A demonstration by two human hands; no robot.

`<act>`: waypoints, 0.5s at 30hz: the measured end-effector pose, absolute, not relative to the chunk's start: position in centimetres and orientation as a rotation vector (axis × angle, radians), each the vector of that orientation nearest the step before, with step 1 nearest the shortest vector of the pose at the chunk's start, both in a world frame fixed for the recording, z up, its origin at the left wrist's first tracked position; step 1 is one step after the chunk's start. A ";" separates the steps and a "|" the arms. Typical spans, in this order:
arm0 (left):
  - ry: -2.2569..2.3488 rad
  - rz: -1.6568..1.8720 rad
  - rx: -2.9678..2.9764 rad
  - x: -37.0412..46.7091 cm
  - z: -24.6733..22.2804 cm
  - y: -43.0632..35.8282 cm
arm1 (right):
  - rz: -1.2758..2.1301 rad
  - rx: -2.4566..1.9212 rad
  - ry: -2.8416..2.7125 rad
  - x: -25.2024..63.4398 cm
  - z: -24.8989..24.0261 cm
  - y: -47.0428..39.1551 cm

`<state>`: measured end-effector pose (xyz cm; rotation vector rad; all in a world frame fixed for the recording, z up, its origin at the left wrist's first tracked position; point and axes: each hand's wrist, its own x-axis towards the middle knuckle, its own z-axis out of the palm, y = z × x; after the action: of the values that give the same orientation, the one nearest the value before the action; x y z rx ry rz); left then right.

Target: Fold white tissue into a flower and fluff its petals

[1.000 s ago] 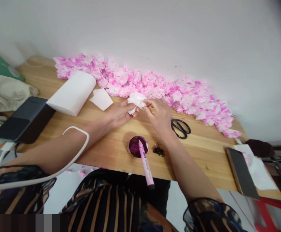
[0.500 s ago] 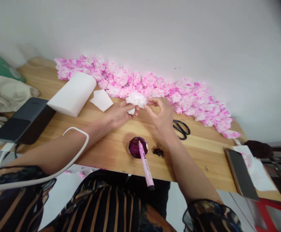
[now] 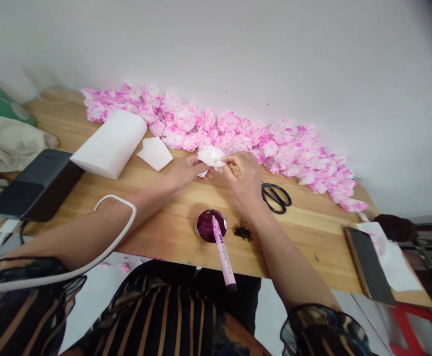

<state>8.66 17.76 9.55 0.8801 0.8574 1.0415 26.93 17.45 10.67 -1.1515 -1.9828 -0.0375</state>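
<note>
White paper flower (image 3: 210, 155) is above the table (image 3: 301, 237), left hand (image 3: 188, 173) gripping its base, right hand (image 3: 244, 177) pinching its edge. Pink flowers (image 3: 234, 127) crowd just behind; the right wrist (image 3: 253, 206) partly hides scissors (image 3: 289, 195); a pen (image 3: 223, 258) rests on a purple cup (image 3: 203, 226); a cable (image 3: 33, 283) crosses the left forearm (image 3: 151, 199).

Tan-striped black top (image 3: 164, 324), sheer ruffled sleeves (image 3: 321, 329), black lower garment (image 3: 243, 309)

White paper flower (image 3: 210, 155): ruffled layers partly spread, held between left hand (image 3: 189, 172) and right hand (image 3: 244, 177).
</note>
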 end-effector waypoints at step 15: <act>0.836 1.038 0.909 8.5 10.5 17.4 | -0.026 -1.166 -1.983 26.9 11.2 17.3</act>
<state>8.54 17.41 10.46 0.9091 0.8364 1.0376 26.87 17.27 11.22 -1.1657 -1.9833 -0.0261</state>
